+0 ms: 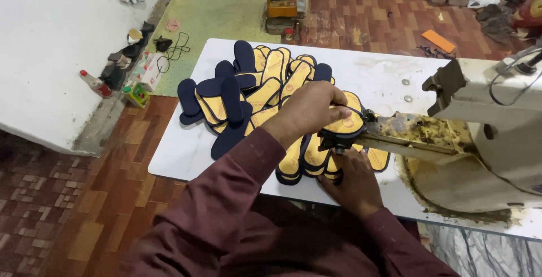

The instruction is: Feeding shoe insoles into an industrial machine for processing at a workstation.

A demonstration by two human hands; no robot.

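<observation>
My left hand [307, 110] grips a yellow insole with a dark blue rim [347, 123] and presses it onto the tip of the sewing machine's arm [395, 133]. My right hand [350, 178] reaches up from below the same insole, fingers curled under the arm's tip, touching it. A heap of yellow and dark blue insoles [248, 93] lies on the white table [186, 147] just left of my hands. More insoles [293, 164] lie under my wrists.
The cream, grimy sewing machine body [497, 141] fills the right side of the table. A second machine [282, 0] stands on the green floor mat beyond. Bottles and clutter [121, 79] line the wall at left. Brick floor surrounds the table.
</observation>
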